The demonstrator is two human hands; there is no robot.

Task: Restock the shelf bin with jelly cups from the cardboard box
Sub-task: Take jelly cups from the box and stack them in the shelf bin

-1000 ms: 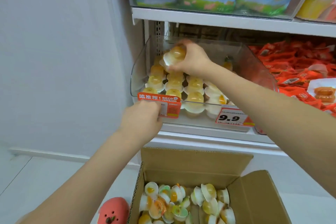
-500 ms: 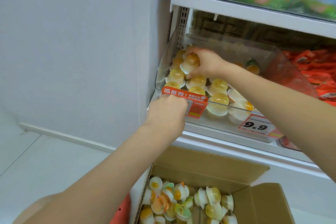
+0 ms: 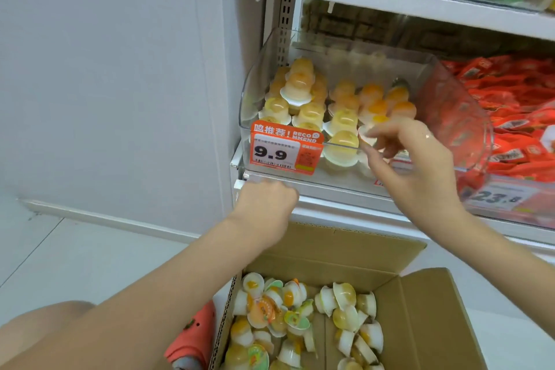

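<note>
The clear plastic shelf bin [image 3: 450, 105] holds rows of yellow and orange jelly cups [image 3: 342, 117]. One cup [image 3: 297, 87] sits on top of the stack at the bin's back left. My right hand [image 3: 414, 165] hovers at the bin's front edge with its fingers spread and nothing in it; the fingertips are close to a front-row cup. My left hand [image 3: 264, 207] is curled shut against the shelf rail, just below the orange 9.9 price tag [image 3: 285, 150]. Below, the open cardboard box [image 3: 420, 324] holds several loose jelly cups [image 3: 300, 309].
A bin of red packets [image 3: 516, 105] stands right of the jelly bin. The upper shelf [image 3: 390, 0] overhangs the bin. A white wall [image 3: 120, 84] closes the left side. A red shoe [image 3: 195, 333] sits left of the box on the pale floor.
My right hand let go of the cup on the back-left stack and drew back to the bin's front. My left hand dropped from the price tag to the shelf rail.
</note>
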